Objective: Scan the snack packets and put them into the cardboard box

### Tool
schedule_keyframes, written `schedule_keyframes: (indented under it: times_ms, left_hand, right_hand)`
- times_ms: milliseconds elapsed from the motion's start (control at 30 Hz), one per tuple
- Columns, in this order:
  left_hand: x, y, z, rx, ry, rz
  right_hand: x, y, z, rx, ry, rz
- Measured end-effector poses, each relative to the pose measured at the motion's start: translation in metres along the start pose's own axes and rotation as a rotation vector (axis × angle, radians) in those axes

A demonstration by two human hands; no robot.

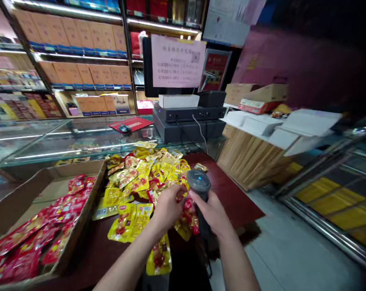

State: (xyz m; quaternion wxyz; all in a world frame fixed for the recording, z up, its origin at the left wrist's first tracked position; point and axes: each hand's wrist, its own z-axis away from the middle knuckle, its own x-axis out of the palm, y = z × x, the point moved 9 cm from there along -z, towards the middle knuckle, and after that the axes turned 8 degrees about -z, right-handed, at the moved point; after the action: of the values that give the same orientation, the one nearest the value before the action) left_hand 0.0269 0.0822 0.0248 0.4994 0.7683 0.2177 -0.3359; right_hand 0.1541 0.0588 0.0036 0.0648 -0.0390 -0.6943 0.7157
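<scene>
My right hand (213, 212) is wrapped round a dark handheld barcode scanner (198, 181), its head upward with a small blue light on it. Close beside it on the left, my left hand (170, 204) has its fingers curled together over the pile; whatever is in them is hidden. Yellow snack packets (140, 182) lie heaped on the dark red table (222, 190), mixed with gold and red ones. A red snack packet (191, 216) shows between my hands. One yellow packet (159, 256) lies nearer to me, below my left wrist.
An open cardboard box (99, 178) with red packets stands at the left. Behind the table are a glass counter (58, 141), a till machine (189, 125) and a screen with a pink sign (178, 60). White boxes (261, 123) top a wooden cabinet (246, 161) at the right.
</scene>
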Motion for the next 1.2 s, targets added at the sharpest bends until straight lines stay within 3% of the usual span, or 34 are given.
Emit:
schedule_keyframes:
  times_ms: [133,367,533,667,800,933,1067,1200]
  left_hand:
    - [0.029,0.011,-0.008,0.034,-0.118,-0.087]
    - [0.066,0.023,0.004,-0.085,-0.37,-0.679]
    - [0.091,0.037,0.001,-0.08,-0.412,-0.805]
    - [0.1,0.035,-0.011,-0.069,-0.391,-0.81]
    - [0.1,0.029,-0.021,-0.098,-0.388,-0.751]
    - [0.084,0.019,-0.031,-0.122,-0.326,-0.651]
    - [0.06,-0.009,-0.043,-0.221,-0.294,-0.18]
    - [0.034,-0.045,-0.045,-0.384,-0.233,0.406]
  right_hand:
    - [-0.035,0.006,0.0,0.049,0.069,-0.024]
    - [-0.079,0.035,0.009,0.135,0.137,-0.075]
    - [-0.095,0.046,0.015,0.137,0.147,-0.124]
    - [-0.105,0.054,0.017,0.143,0.169,-0.146]
    - [-0.109,0.063,0.02,0.163,0.176,-0.137]
    - [-0.105,0.062,0.024,0.168,0.167,-0.141]
    - [-0.092,0.051,0.026,0.154,0.146,-0.139]
    - [-0.056,0.032,0.028,0.112,0.065,-0.101]
